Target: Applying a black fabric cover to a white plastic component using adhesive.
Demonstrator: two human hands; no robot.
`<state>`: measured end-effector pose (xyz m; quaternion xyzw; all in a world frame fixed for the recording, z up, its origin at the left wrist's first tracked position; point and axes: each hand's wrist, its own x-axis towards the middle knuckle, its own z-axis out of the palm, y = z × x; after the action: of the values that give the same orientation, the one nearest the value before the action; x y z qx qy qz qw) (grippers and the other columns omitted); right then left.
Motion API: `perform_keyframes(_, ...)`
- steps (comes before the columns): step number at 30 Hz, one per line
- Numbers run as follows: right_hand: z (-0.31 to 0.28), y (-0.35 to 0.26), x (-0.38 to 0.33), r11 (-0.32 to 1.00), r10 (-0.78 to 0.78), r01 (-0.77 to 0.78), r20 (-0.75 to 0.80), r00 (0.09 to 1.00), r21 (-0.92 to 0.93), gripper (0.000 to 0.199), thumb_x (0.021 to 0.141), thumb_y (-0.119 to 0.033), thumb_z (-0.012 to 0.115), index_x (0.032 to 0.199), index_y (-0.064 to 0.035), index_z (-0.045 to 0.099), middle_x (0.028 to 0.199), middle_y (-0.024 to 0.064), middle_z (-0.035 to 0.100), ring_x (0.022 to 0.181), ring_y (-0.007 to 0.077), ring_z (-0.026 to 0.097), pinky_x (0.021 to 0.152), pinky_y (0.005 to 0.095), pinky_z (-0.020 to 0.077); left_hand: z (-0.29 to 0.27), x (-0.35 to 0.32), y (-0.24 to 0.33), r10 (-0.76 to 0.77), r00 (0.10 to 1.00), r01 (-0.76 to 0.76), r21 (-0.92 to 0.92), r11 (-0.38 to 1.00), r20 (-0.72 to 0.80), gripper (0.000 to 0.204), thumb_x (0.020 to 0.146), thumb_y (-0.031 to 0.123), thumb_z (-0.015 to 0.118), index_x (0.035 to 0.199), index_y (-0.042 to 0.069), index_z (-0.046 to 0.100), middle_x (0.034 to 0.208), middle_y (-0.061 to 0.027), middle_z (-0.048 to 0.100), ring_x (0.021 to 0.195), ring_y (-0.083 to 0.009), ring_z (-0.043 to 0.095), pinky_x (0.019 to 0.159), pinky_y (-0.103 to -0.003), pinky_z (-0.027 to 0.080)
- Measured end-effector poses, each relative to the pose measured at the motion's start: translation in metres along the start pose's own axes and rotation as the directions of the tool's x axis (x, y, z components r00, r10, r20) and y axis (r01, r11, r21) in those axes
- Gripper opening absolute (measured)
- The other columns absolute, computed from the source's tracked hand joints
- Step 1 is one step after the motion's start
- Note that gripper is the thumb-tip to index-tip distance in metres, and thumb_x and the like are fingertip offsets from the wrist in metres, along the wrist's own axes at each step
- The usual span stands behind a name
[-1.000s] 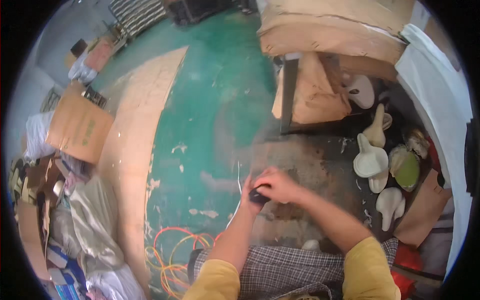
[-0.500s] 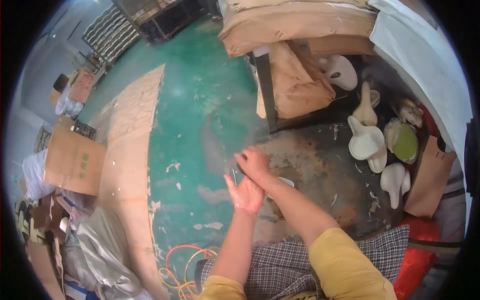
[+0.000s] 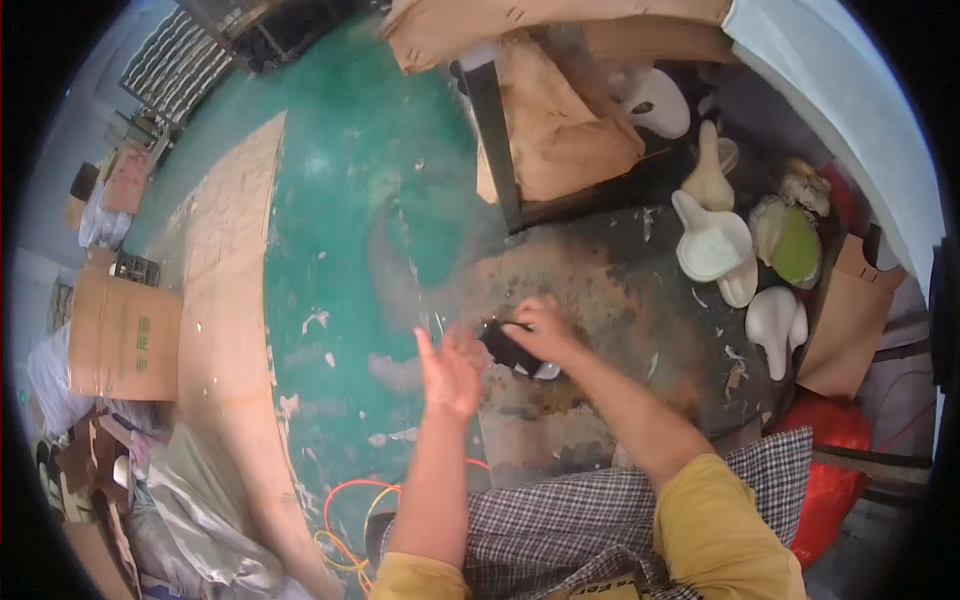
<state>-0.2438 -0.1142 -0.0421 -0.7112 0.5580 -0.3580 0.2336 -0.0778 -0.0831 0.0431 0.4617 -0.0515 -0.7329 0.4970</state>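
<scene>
My right hand is closed on a small black piece, whose kind I cannot make out. Part of a white object shows just below that piece; the rest is hidden. Close by on the left, my left hand is raised with its palm up and fingers apart, a little blurred and holding nothing I can see. Both hands are over the left edge of a stained dark work surface.
White and cream bicycle saddle shapes lie at the right, beside a green and tan lump and a cardboard piece. Brown paper hangs by a dark post. Cardboard sheeting and coiled hoses lie at left.
My hands were together, the right crossing over the left wrist. Now they are apart: the right has moved right and the black piece shows in it. The view has shifted slightly.
</scene>
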Motion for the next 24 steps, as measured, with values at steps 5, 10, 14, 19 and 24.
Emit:
perform_keyframes(5, -0.004, 0.032, -0.037, 0.782, 0.257, 0.125, 0.498, 0.829, -0.611, 0.021, 0.075, -0.022, 0.060, 0.089, -0.0114, 0.070, 0.099, 0.0062, 0.058, 0.103, 0.0264, 0.047, 0.084, 0.0398, 0.0372, 0.001, -0.013, 0.017, 0.151, 0.988, -0.157, 0.199, 0.967, 0.046, 0.083, 0.085, 0.066, 0.029, 0.140, 0.005, 0.022, 0.145, -0.0157, 0.021, 0.132, -0.0335, 0.020, 0.106, -0.046, 0.016)
perform_keyframes(10, 0.024, 0.025, -0.017, 0.734, 0.340, 0.111, 0.505, 0.793, -0.670, 0.020, 0.075, -0.022, 0.060, 0.085, -0.0078, 0.070, 0.102, 0.0070, 0.061, 0.104, 0.0264, 0.050, 0.086, 0.0435, 0.0403, -0.012, 0.012, -0.004, -0.003, 0.994, 0.025, -0.209, 0.978, 0.106, 0.079, 0.085, 0.066, 0.029, 0.128, -0.001, 0.038, 0.140, -0.0174, 0.031, 0.128, -0.0360, 0.028, 0.105, -0.046, 0.022)
perform_keyframes(14, -0.018, -0.057, 0.003, 0.902, -0.177, 0.024, 0.317, 0.932, 0.431, 0.021, 0.072, -0.023, 0.066, 0.081, -0.0047, 0.066, 0.097, 0.0093, 0.061, 0.102, 0.0296, 0.051, 0.090, 0.0448, 0.0386, -0.045, 0.023, 0.003, 0.105, 0.981, -0.042, -0.347, 0.937, 0.165, 0.088, 0.083, 0.070, 0.026, 0.133, -0.002, 0.029, 0.141, -0.0187, 0.028, 0.128, -0.0366, 0.028, 0.107, -0.046, 0.021)
perform_keyframes(19, 0.035, -0.141, 0.008, 0.864, -0.361, 0.436, -0.295, 0.885, 0.250, 0.017, 0.075, -0.023, 0.066, 0.077, -0.0059, 0.066, 0.080, 0.0150, 0.061, 0.089, 0.0303, 0.059, 0.082, 0.0425, 0.0427, -0.055, 0.039, 0.001, 0.274, 0.948, -0.134, -0.576, 0.807, 0.164, 0.096, 0.079, 0.075, 0.024, 0.138, -0.002, 0.023, 0.143, -0.0182, 0.024, 0.130, -0.0374, 0.026, 0.108, -0.049, 0.019)
perform_keyframes(24, 0.056, -0.095, 0.036, 0.855, 0.371, -0.325, -0.039, 0.928, 0.405, 0.036, 0.081, -0.040, 0.056, 0.063, -0.0087, 0.062, 0.064, 0.0158, 0.059, 0.061, 0.0325, 0.059, 0.056, 0.0477, 0.0421, -0.017, 0.028, 0.003, 0.281, 0.915, -0.025, -0.655, 0.755, 0.289, 0.094, 0.080, 0.073, 0.024, 0.140, 0.001, 0.017, 0.143, -0.0163, 0.026, 0.129, -0.0373, 0.027, 0.108, -0.049, 0.020)
